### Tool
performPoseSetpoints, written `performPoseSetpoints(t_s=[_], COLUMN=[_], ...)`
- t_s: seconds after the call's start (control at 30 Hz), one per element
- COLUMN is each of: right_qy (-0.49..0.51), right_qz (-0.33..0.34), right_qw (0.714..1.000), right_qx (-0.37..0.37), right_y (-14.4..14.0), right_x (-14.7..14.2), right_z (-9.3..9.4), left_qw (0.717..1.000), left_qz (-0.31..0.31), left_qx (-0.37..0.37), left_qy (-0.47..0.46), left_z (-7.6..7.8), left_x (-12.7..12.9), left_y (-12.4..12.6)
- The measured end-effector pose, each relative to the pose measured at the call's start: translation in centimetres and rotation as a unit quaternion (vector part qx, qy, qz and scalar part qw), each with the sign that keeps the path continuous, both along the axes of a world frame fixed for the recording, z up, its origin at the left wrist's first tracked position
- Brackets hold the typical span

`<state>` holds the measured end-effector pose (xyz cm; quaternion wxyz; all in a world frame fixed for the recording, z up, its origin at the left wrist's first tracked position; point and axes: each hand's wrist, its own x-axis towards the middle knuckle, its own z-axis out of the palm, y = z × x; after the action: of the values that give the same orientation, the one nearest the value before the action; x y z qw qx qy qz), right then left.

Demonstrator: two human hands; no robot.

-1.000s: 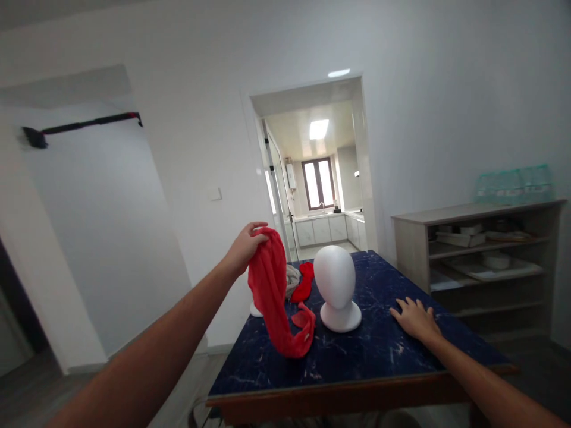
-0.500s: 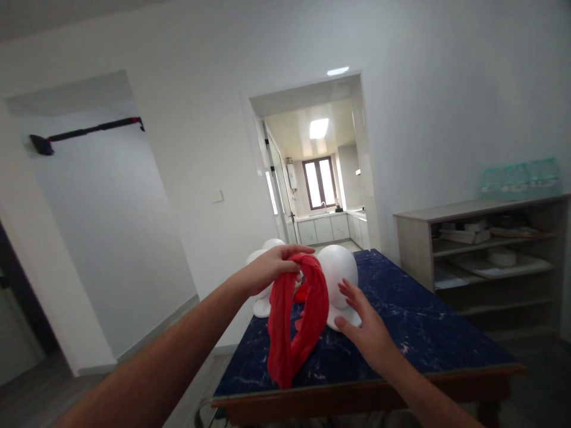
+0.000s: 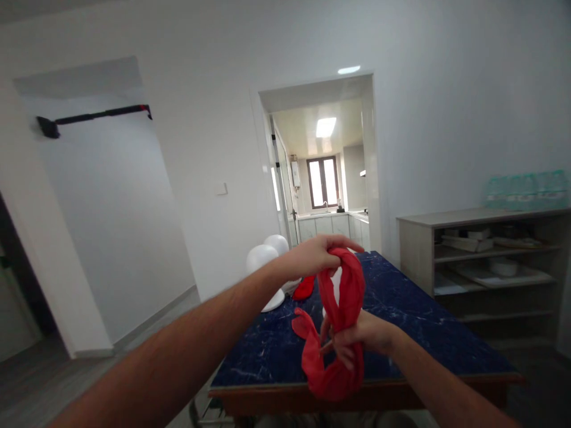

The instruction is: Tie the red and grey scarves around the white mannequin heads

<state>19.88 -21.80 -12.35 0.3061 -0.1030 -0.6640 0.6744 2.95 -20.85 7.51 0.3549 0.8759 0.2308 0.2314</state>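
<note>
A person's left hand (image 3: 312,257) pinches the top of a red scarf (image 3: 338,324) above the table's (image 3: 401,309) near edge; the right hand (image 3: 357,340) clamps its lower part, stretching it taut.

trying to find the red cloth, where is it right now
In the head view, the red cloth hangs centre-right above the near edge of the dark blue table, gripped by the left hand above and right hand below.
</note>
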Motion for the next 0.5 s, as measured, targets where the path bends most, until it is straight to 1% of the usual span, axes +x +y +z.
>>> performPoseSetpoints(t_s=[0.07, 0.13, 0.2, 0.3, 0.4, 0.5], right_qy=[-0.013, -0.037, -0.074, -0.108, -0.111, -0.077], right_qz=[-0.048, -0.110, -0.153, -0.193, -0.211, -0.241], right_qw=[0.999, 0.993, 0.985, 0.975, 0.971, 0.967], right_qx=[-0.015, -0.010, 0.014, 0.028, 0.031, 0.035], right_y=[0.6, 1.5, 2.7, 4.7, 7.0, 9.6], right_x=[3.3, 7.1, 11.0, 16.0, 19.2, 20.5], right_z=[0.6, 1.9, 3.6, 6.4, 8.5, 9.6], left_qw=[0.999, 0.995, 0.988, 0.977, 0.974, 0.971], left_qz=[0.025, 0.052, 0.085, 0.129, 0.143, 0.156], left_qx=[0.014, 0.035, 0.061, 0.094, 0.098, 0.100], left_qy=[-0.038, -0.082, -0.115, -0.142, -0.147, -0.149], left_z=[0.6, 1.1, 1.4, 1.3, 0.6, -0.4], left_x=[-1.0, -2.0, -2.8, -3.3, -3.1, -2.5], left_y=[1.4, 3.1, 5.0, 8.0, 11.3, 15.3])
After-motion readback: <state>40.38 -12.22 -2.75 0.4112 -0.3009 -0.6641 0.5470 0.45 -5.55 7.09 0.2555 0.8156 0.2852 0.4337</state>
